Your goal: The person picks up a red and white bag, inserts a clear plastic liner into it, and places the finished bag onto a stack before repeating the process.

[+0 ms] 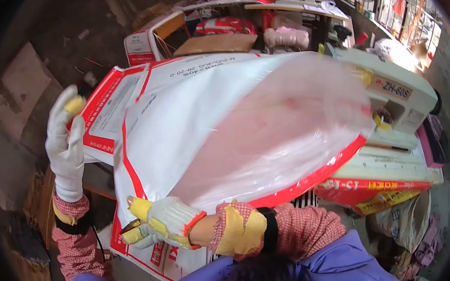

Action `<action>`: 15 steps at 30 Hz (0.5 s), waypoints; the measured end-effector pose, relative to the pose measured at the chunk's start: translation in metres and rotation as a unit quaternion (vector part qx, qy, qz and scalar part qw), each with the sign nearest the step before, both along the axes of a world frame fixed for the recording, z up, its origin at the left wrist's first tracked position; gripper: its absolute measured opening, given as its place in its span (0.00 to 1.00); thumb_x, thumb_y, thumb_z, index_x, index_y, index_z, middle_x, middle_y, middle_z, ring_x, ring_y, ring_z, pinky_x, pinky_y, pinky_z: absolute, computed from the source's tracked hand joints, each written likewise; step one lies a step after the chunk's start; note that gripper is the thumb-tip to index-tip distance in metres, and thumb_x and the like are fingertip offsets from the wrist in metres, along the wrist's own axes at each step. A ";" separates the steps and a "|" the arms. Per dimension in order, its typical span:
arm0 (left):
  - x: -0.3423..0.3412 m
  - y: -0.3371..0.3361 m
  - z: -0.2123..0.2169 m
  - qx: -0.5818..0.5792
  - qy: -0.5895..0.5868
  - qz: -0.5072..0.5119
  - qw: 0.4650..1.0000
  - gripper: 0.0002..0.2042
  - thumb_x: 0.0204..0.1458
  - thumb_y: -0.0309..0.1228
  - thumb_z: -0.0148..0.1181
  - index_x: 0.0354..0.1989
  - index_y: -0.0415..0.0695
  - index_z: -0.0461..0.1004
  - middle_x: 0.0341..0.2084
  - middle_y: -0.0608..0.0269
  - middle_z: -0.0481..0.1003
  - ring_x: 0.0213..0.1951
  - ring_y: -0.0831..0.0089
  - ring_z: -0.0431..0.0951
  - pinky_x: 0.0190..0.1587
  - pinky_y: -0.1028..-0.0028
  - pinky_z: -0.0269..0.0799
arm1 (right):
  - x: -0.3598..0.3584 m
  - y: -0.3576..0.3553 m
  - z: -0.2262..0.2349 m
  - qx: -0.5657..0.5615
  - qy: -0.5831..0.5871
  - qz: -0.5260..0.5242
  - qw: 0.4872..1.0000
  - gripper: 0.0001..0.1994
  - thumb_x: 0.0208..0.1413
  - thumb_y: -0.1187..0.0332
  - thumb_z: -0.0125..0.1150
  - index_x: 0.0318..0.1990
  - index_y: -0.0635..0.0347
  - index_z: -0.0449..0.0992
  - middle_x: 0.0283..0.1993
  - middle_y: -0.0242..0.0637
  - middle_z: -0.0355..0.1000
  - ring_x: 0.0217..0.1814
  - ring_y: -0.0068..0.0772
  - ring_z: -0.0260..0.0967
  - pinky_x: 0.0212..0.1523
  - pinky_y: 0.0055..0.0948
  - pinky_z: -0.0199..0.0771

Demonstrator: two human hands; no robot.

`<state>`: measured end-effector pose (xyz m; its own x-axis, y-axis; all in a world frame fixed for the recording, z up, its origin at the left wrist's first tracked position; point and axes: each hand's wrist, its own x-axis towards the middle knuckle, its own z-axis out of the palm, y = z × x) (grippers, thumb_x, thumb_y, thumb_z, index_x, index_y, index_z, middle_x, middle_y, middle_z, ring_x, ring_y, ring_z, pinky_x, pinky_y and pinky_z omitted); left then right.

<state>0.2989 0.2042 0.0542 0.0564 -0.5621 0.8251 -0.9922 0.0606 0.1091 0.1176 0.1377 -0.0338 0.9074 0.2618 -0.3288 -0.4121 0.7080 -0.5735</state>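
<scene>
A large white woven bag with red borders lies across the middle. Its wide mouth gapes to the right, showing a clear plastic liner; the upper right edge is smeared by motion. My left hand, in a white glove with yellow tape on a finger, is raised beside the bag's left side, fingers apart and holding nothing. At the bag's near corner is my right hand, gloved and yellow-taped. Between its thumb and forefinger sits a small dark metal tool, apparently thread snips, mostly hidden by the fingers.
More flat red-and-white bags lie beneath at the left. A pale green sewing machine stands on the right, with a red-and-yellow bag below its bed. Behind are a brown board, a pink yarn bundle and another worktable.
</scene>
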 end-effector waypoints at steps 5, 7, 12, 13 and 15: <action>0.033 0.037 -0.120 0.171 0.358 0.113 0.911 0.20 0.56 0.41 0.47 0.46 0.34 0.66 0.38 0.63 0.69 0.40 0.81 0.66 0.43 0.79 0.63 | -0.018 0.025 -0.107 -0.467 -0.207 0.000 0.860 0.18 0.52 0.54 0.50 0.37 0.62 0.71 0.32 0.45 0.73 0.32 0.42 0.72 0.35 0.34 0.70; 0.028 0.053 -0.161 0.207 0.560 0.007 0.802 0.22 0.56 0.45 0.46 0.44 0.35 0.65 0.33 0.66 0.68 0.36 0.83 0.65 0.40 0.80 0.63 | -0.066 0.018 -0.115 -0.478 -0.203 0.058 0.853 0.20 0.56 0.58 0.50 0.53 0.56 0.67 0.44 0.34 0.72 0.45 0.28 0.69 0.47 0.25 0.67; -0.005 0.062 -0.189 0.222 0.650 -0.025 0.726 0.20 0.54 0.44 0.48 0.40 0.35 0.66 0.34 0.61 0.73 0.33 0.78 0.73 0.37 0.79 0.69 | -0.191 -0.043 -0.119 -0.116 -0.013 -0.150 0.982 0.21 0.56 0.66 0.51 0.54 0.69 0.62 0.48 0.47 0.69 0.49 0.36 0.68 0.49 0.30 0.68; -0.001 0.068 -0.199 0.207 0.652 -0.029 0.729 0.19 0.54 0.43 0.49 0.40 0.35 0.67 0.34 0.60 0.73 0.32 0.77 0.74 0.37 0.78 0.70 | -0.213 -0.054 -0.124 -0.058 -0.043 -0.234 0.970 0.21 0.57 0.68 0.49 0.55 0.70 0.59 0.52 0.52 0.65 0.51 0.43 0.67 0.50 0.33 0.69; -0.016 0.068 -0.186 0.219 0.606 -0.025 0.764 0.17 0.56 0.40 0.48 0.39 0.35 0.67 0.31 0.61 0.73 0.31 0.80 0.73 0.34 0.79 0.69 | -0.241 -0.068 -0.119 -0.133 -0.074 -0.388 0.909 0.18 0.57 0.69 0.48 0.53 0.71 0.60 0.49 0.51 0.66 0.49 0.43 0.68 0.50 0.33 0.71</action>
<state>0.2830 0.2723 -0.1320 0.5993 -0.7961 -0.0843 -0.1433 -0.2103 0.9671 -0.1237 0.0696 -0.1525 0.8245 -0.5466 -0.1464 0.2470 0.5803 -0.7761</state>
